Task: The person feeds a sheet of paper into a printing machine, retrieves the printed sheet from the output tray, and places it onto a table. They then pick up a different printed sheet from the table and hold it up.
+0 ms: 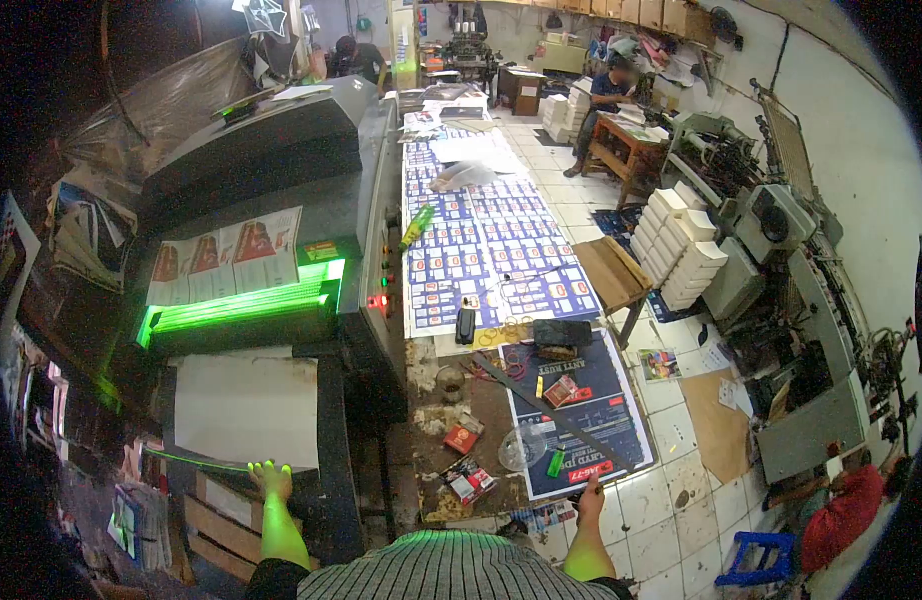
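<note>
My left hand rests with its fingers apart on the front edge of a white sheet, lit green from the machine. Beyond that sheet, the dark machine has a glowing green slot with printed red-and-white sheets lying above it. My right hand is near the lower edge of a dark blue printed poster on the table; its fingers are too small to make out clearly. On the poster lie a green lighter, a clear round dish and a red pack.
Blue-and-white printed sheets cover the long table. Right of it are a wooden bench, white stacks, a blue stool and machinery. One person sits at a wooden desk; another in red is at lower right.
</note>
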`<state>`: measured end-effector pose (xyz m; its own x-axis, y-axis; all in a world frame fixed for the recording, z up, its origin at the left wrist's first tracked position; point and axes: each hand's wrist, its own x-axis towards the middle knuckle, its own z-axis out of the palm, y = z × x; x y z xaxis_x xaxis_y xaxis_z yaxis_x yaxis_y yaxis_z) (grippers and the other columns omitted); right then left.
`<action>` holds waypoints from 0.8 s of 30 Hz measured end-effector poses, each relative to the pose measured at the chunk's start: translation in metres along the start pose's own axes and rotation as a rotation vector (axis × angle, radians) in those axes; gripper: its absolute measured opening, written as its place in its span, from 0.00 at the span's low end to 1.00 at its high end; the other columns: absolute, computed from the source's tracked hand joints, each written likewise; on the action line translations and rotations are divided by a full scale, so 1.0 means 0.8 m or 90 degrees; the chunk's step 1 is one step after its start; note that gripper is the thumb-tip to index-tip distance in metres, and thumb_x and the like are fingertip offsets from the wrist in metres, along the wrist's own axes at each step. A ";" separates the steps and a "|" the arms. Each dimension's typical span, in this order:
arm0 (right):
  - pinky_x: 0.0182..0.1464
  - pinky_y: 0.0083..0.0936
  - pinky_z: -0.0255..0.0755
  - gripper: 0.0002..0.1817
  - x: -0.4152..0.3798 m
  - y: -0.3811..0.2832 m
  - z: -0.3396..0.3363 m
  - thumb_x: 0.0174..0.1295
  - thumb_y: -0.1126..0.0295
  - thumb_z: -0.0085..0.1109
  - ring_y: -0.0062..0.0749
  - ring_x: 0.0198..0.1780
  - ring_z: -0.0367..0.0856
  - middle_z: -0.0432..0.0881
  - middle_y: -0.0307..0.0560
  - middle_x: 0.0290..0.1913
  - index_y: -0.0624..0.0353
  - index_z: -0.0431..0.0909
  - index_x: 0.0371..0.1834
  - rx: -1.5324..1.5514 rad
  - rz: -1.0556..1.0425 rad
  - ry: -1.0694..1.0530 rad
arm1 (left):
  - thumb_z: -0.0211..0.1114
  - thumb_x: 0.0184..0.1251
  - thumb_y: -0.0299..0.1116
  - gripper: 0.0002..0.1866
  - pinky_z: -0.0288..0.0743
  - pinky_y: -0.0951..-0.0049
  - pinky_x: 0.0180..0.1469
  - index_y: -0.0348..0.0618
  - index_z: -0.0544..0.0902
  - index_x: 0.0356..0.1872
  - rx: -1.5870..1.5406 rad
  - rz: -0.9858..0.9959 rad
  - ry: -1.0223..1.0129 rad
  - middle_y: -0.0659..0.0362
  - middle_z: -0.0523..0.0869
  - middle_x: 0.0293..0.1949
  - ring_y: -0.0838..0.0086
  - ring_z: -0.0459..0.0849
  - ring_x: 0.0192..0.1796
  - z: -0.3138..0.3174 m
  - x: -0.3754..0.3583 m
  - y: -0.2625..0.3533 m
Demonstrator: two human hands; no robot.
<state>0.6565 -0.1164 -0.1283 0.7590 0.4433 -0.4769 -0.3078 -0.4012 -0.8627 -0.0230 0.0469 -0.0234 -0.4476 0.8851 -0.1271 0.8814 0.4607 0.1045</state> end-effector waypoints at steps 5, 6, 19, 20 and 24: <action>0.46 0.34 0.71 0.41 0.027 0.030 -0.004 0.67 0.35 0.45 0.39 0.39 0.75 0.81 0.54 0.40 0.72 0.76 0.49 -0.032 -0.024 0.011 | 0.57 0.63 0.49 0.31 0.32 0.51 0.77 0.34 0.73 0.60 -0.009 0.002 -0.045 0.40 0.66 0.67 0.47 0.48 0.75 -0.022 -0.006 0.014; 0.46 0.34 0.71 0.41 0.026 0.029 -0.004 0.67 0.35 0.45 0.39 0.39 0.75 0.81 0.54 0.40 0.72 0.76 0.49 -0.033 -0.025 0.011 | 0.57 0.63 0.49 0.31 0.32 0.51 0.77 0.34 0.73 0.60 -0.009 0.001 -0.045 0.40 0.66 0.67 0.47 0.48 0.75 -0.023 -0.008 0.015; 0.21 0.26 0.70 0.32 0.052 0.056 -0.007 0.64 0.33 0.48 0.31 0.23 0.81 0.81 0.41 0.31 0.54 0.73 0.49 -0.013 -0.022 0.013 | 0.60 0.62 0.48 0.32 0.38 0.49 0.76 0.33 0.73 0.60 -0.029 -0.043 0.033 0.37 0.67 0.65 0.45 0.53 0.73 -0.010 -0.009 0.014; 0.21 0.26 0.70 0.32 0.049 0.053 -0.005 0.64 0.34 0.48 0.31 0.23 0.81 0.80 0.41 0.30 0.53 0.73 0.48 -0.001 -0.019 0.009 | 0.61 0.62 0.49 0.32 0.39 0.49 0.76 0.33 0.73 0.60 -0.025 -0.043 0.035 0.36 0.68 0.64 0.45 0.52 0.73 -0.007 -0.007 0.012; 0.22 0.29 0.72 0.31 0.054 0.060 -0.007 0.64 0.35 0.49 0.33 0.25 0.80 0.76 0.42 0.28 0.55 0.73 0.48 -0.037 -0.071 0.006 | 0.60 0.64 0.50 0.31 0.40 0.48 0.76 0.34 0.75 0.60 0.036 -0.020 -0.004 0.47 0.71 0.65 0.43 0.49 0.75 0.006 0.010 0.000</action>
<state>0.6777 -0.1208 -0.1891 0.7917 0.4803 -0.3775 -0.1882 -0.3961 -0.8987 -0.0259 0.0534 -0.0295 -0.4736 0.8701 -0.1363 0.8745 0.4829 0.0439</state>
